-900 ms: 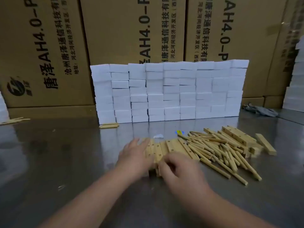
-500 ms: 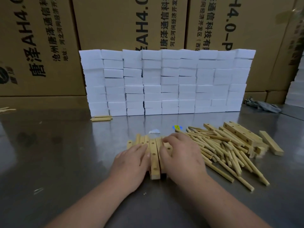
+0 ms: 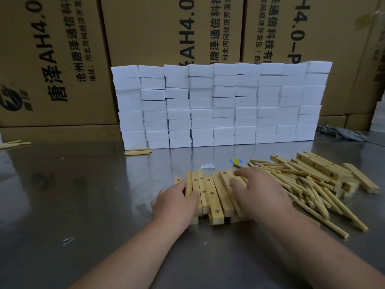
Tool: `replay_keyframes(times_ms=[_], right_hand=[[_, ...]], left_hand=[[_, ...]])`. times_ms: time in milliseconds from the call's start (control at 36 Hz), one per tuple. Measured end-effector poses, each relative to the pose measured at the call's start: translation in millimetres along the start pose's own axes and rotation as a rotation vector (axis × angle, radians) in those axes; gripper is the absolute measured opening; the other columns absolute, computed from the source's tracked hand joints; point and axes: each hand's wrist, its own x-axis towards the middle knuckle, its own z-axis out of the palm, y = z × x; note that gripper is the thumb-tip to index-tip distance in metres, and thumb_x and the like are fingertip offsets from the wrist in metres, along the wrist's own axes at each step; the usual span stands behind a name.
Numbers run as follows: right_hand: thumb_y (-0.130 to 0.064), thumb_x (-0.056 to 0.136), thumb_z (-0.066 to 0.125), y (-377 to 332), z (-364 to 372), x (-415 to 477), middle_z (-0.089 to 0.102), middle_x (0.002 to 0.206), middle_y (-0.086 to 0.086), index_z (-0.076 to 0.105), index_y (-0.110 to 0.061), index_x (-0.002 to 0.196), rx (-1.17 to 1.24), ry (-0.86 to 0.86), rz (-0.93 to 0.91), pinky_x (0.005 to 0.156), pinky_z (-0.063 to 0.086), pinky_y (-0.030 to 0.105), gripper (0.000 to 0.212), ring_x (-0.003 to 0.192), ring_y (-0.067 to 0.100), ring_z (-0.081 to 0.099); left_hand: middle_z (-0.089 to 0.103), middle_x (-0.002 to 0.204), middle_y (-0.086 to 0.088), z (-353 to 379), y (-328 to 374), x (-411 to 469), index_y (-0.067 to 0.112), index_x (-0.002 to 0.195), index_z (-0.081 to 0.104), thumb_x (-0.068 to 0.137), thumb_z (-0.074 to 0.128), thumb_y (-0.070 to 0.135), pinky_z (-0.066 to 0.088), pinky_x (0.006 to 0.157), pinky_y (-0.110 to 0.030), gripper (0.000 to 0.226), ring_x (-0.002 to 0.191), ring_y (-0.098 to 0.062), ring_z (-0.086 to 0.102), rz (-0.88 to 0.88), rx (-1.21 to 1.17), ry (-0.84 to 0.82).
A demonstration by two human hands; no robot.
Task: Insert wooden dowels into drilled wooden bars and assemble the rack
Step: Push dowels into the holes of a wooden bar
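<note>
Several drilled wooden bars lie side by side in a small pile on the steel table, running away from me. My left hand rests on the pile's left side, fingers bent over the bars. My right hand lies flat on its right side, fingers spread across the bars. To the right is a loose heap of wooden dowels. More drilled bars are stacked beyond the dowels.
A wall of stacked white blocks stands behind the work area, with large cardboard boxes behind it. A couple of dowels lie at the wall's left foot. A grey cloth lies at the far right.
Both hands have spread apart on the bar pile, uncovering more bars in the middle. The bars now lie more evenly side by side. The camera has moved closer.
</note>
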Motion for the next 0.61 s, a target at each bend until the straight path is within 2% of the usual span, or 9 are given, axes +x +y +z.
replay_keyframes(times_ms=[56, 83, 167, 250, 306, 333, 472, 528, 611], right_hand=[[-0.033, 0.09, 0.039, 7.6, -7.7, 6.6, 0.055, 0.124, -0.004, 0.058, -0.027, 0.118, -0.011, 0.04, 0.072, 0.074, 0.031, 0.027, 0.034, 0.104, 0.019, 0.051], [-0.028, 0.09, 0.038, 12.9, -10.8, 10.2, 0.057, 0.121, -0.001, 0.06, -0.025, 0.115, -0.042, 0.042, 0.106, 0.073, 0.035, 0.029, 0.033, 0.099, 0.021, 0.052], [-0.019, 0.088, 0.036, 27.4, -16.4, 18.5, 0.058, 0.121, 0.002, 0.056, -0.025, 0.119, -0.175, -0.041, 0.232, 0.079, 0.039, 0.033, 0.037, 0.106, 0.024, 0.053], [-0.017, 0.088, 0.037, 32.3, -14.3, 21.4, 0.057, 0.121, 0.002, 0.054, -0.027, 0.121, -0.265, -0.174, 0.309, 0.074, 0.036, 0.032, 0.038, 0.108, 0.024, 0.053], [-0.017, 0.088, 0.038, 33.9, -10.5, 21.6, 0.059, 0.116, 0.002, 0.057, -0.027, 0.118, -0.327, -0.228, 0.295, 0.073, 0.039, 0.031, 0.036, 0.103, 0.023, 0.054], [-0.016, 0.087, 0.039, 35.2, -8.8, 21.8, 0.06, 0.113, 0.001, 0.058, -0.027, 0.116, -0.346, -0.235, 0.285, 0.075, 0.043, 0.031, 0.036, 0.101, 0.022, 0.055], [-0.008, 0.085, 0.044, 38.1, -6.9, 25.0, 0.06, 0.115, 0.004, 0.059, -0.023, 0.118, -0.317, -0.241, 0.316, 0.084, 0.05, 0.034, 0.039, 0.102, 0.023, 0.056], [-0.009, 0.087, 0.043, 38.9, -7.4, 25.9, 0.059, 0.116, 0.005, 0.058, -0.021, 0.119, -0.297, -0.238, 0.326, 0.078, 0.048, 0.031, 0.037, 0.099, 0.022, 0.056], [-0.014, 0.089, 0.044, 42.1, -7.8, 26.4, 0.06, 0.102, 0.003, 0.059, -0.02, 0.116, -0.305, -0.222, 0.327, 0.067, 0.043, 0.027, 0.031, 0.08, 0.018, 0.051]], left_hand=[[0.062, 0.093, 0.018, -1.6, 1.1, -1.3, 0.047, 0.086, 0.057, 0.087, 0.049, 0.036, 0.04, 0.098, -0.04, 0.013, 0.105, -0.016, 0.054, -0.006, -0.06, 0.03], [0.059, 0.081, 0.022, -2.4, 2.7, -2.1, 0.046, 0.073, 0.05, 0.087, 0.051, 0.034, 0.04, 0.098, -0.039, 0.019, 0.101, -0.016, 0.056, -0.009, -0.08, 0.062], [0.047, 0.064, 0.024, -3.5, 6.0, -4.0, 0.04, 0.063, 0.038, 0.085, 0.056, 0.029, 0.042, 0.095, -0.038, 0.031, 0.089, -0.014, 0.055, -0.037, -0.121, 0.146], [0.052, 0.078, 0.028, -3.8, 5.7, -5.5, 0.04, 0.084, 0.052, 0.085, 0.055, 0.027, 0.044, 0.093, -0.038, 0.013, 0.099, -0.016, 0.055, -0.069, -0.163, 0.161], [0.06, 0.102, 0.018, -2.5, 3.9, -4.6, 0.032, 0.117, 0.056, 0.086, 0.053, 0.026, 0.046, 0.093, -0.039, 0.031, 0.108, -0.019, 0.054, -0.087, -0.16, 0.165], [0.06, 0.113, 0.012, -2.0, 3.3, -3.7, 0.027, 0.125, 0.053, 0.087, 0.052, 0.025, 0.047, 0.093, -0.039, 0.038, 0.109, -0.018, 0.054, -0.093, -0.16, 0.175], [0.058, 0.12, 0.009, -1.4, 3.1, -1.8, 0.023, 0.126, 0.05, 0.09, 0.051, 0.022, 0.042, 0.076, -0.026, 0.037, 0.094, -0.01, 0.053, -0.077, -0.155, 0.232], [0.059, 0.12, 0.008, -2.1, 2.4, -1.5, 0.022, 0.125, 0.05, 0.092, 0.049, 0.021, 0.042, 0.075, -0.026, 0.034, 0.092, -0.01, 0.053, -0.069, -0.164, 0.275], [0.061, 0.116, 0.005, -4.2, 2.4, -1.2, 0.019, 0.122, 0.052, 0.093, 0.045, 0.017, 0.048, 0.082, -0.032, 0.03, 0.096, -0.018, 0.057, -0.052, -0.2, 0.348]])
